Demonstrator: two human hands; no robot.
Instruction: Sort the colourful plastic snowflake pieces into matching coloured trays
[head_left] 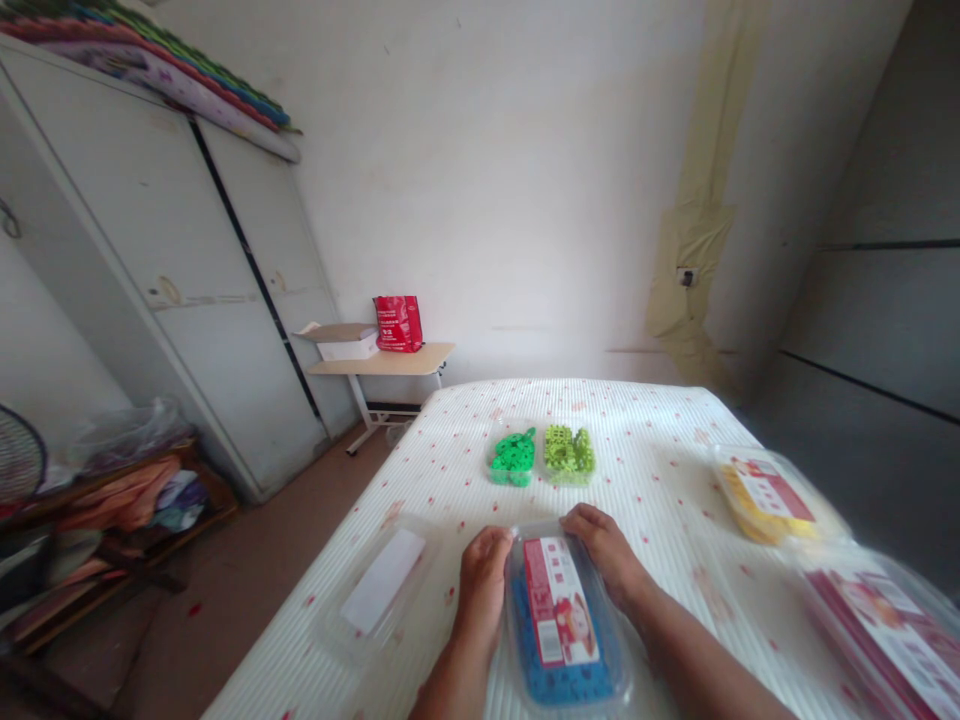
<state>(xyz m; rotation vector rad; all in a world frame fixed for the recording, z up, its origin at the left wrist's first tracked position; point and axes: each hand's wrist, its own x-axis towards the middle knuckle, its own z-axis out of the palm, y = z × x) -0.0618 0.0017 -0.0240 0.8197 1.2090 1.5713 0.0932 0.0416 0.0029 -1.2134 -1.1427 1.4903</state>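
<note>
A clear plastic container (611,640) with blue pieces inside and a red-and-white label on its lid is in front of me on the bed-like surface. My left hand (482,580) grips its left side near the far corner, thumb at the rim. Curled over the far right corner is my right hand (606,548), the fingers at the lid's edge. Beyond the hands stand two small clear trays, one with bright green pieces (513,455), the other with yellow-green pieces (568,452). To the left lies a clear lid (427,575) with a white label.
On the right are a container of yellow pieces (772,495) and a labelled container with dark red contents (885,620). A patterned white cover (645,420) lies under everything. Behind, a small table (427,358) holds a red bag (399,325) and a box (349,348).
</note>
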